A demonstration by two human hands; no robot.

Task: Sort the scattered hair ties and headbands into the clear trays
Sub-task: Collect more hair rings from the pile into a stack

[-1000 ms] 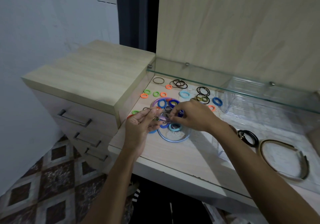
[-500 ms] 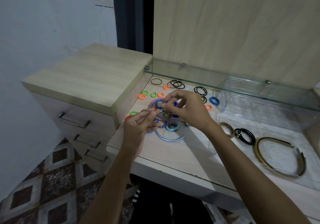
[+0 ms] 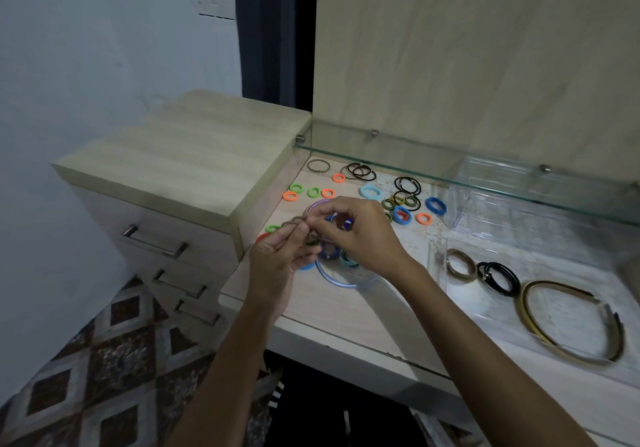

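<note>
My left hand pinches a small bunch of thin brown-green hair ties above the desk. Meeting it from the right, my right hand pinches the same bunch with thumb and fingertips. Under both hands lies a translucent blue-purple headband with blue and teal ties inside its loop, partly hidden. Orange, green, blue and black ties are scattered behind. A clear tray at the right holds a tan tie, black ties and a tan-black headband.
A glass shelf overhangs the back of the desk, with a second clear tray beneath it. A drawer cabinet stands higher at the left, close to my left hand. The desk's front edge runs below my forearms.
My right hand rose from the pile and came back to my left hand's fingertips. The left hand stayed put with its bunch. The camera shifted slightly.
</note>
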